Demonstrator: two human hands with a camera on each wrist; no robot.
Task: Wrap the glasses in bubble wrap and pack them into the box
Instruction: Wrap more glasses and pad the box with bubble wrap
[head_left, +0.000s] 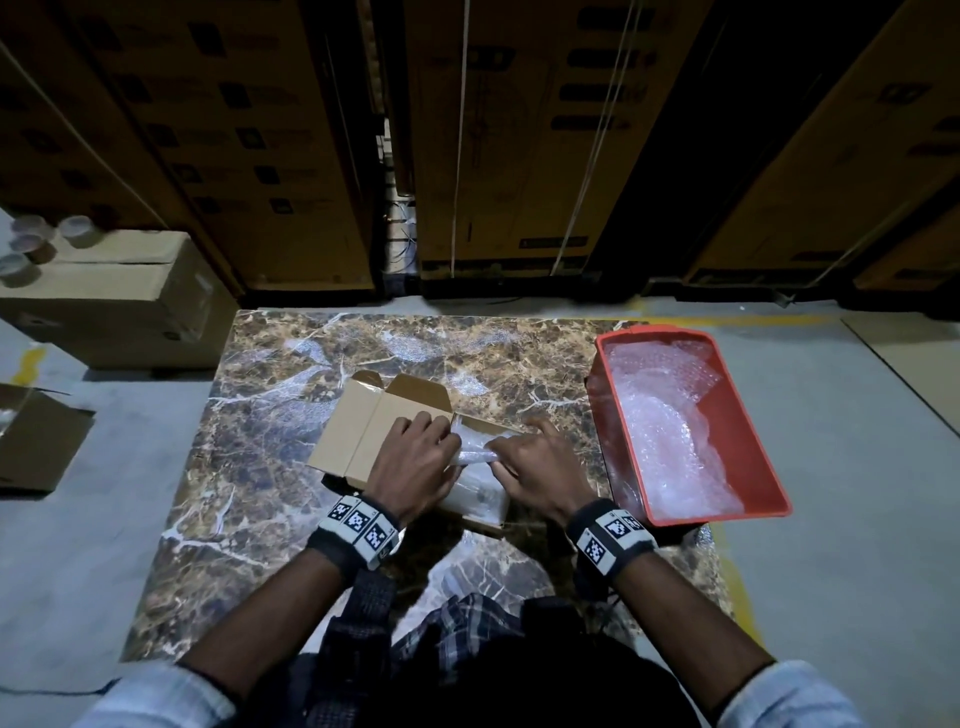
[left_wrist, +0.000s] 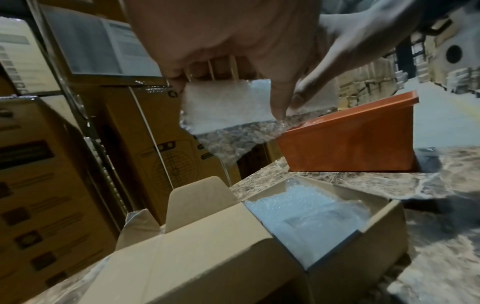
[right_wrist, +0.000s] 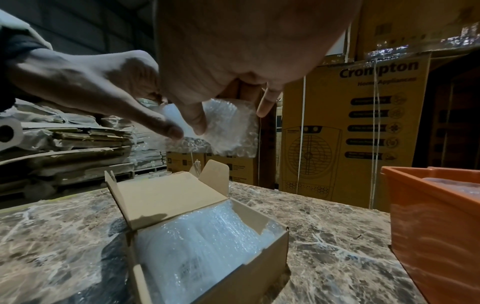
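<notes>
Both hands' fingers (left_wrist: 279, 107) pinch the bubble-wrapped bundle (left_wrist: 226, 107) above the box (left_wrist: 384, 224).

The table (head_left: 291, 519) looks like polished brown marble, glossy and white-veined. The box (right_wrist: 166, 197) is matt tan cardboard. The bin (head_left: 748, 447) is smooth orange plastic, and the bubble wrap (left_wrist: 228, 109) is clear, shiny film.

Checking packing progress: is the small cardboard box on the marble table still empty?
No: in the right wrist view the open small cardboard box already holds bubble-wrapped bundles filling most of its inside.
</notes>
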